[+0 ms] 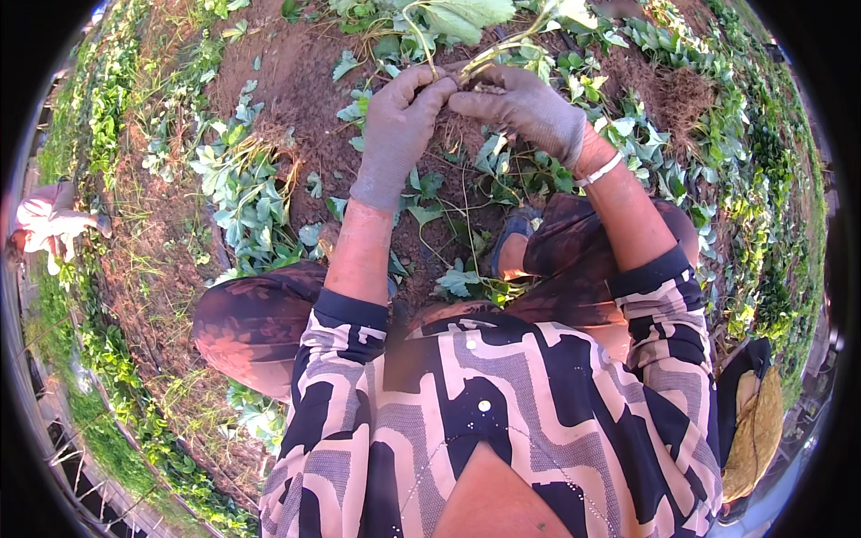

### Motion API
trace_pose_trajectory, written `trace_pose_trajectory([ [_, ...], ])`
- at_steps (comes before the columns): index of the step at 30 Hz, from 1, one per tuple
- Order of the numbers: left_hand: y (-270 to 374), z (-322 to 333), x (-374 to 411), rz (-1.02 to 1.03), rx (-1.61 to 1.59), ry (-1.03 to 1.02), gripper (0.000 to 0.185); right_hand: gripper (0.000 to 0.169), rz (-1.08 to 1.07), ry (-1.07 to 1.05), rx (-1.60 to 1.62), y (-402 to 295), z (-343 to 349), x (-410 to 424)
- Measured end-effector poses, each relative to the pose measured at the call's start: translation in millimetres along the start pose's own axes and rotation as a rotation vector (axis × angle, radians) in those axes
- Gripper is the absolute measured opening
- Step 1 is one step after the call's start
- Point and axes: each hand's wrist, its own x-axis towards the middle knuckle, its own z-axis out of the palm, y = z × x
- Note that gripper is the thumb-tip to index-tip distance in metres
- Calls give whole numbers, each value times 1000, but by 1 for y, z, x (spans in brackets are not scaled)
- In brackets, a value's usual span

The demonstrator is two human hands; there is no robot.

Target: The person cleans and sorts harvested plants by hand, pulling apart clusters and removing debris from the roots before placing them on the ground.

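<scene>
My left hand (402,131), in a grey knitted work glove, pinches a thin leaf stalk (424,44) between thumb and fingers. A broad serrated green leaf (464,19) spreads above the hands. My right hand (528,111), gloved the same way, grips several pale green plant stems (504,46) that slant up and to the right. The fingertips of both hands meet, or nearly meet, over brown soil (316,81). Fingers hide the lower ends of the stems. Loose leafy plants (491,158) lie below the hands, between my feet.
Pulled plants with bare roots (242,185) lie in a heap at left. A root clump (683,101) sits at upper right. Green plant rows (753,202) run along both sides. Another person (57,218) bends down at far left. My shoe (514,232) is close below.
</scene>
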Motion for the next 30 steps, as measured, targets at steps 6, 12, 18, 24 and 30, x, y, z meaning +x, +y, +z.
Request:
trace_pose_trajectory([
  [6, -13, 4, 6, 74, -99, 65, 9, 43, 43, 106, -20, 18, 9, 6],
  [12, -6, 12, 2, 11, -129, 82, 8, 36, 232, 124, -72, 13, 7, 5],
  [18, -28, 12, -3, -302, -765, 198, 12, 20, -22, 224, 24, 14, 2, -3],
  [24, -20, -4, -2, -92, -86, -121, 21, 20, -121, 215, -138, 9, -13, -4],
  [30, -13, -13, -5, -98, 66, -333, 23, 22, -7, 169, -2, 10, -16, -1],
])
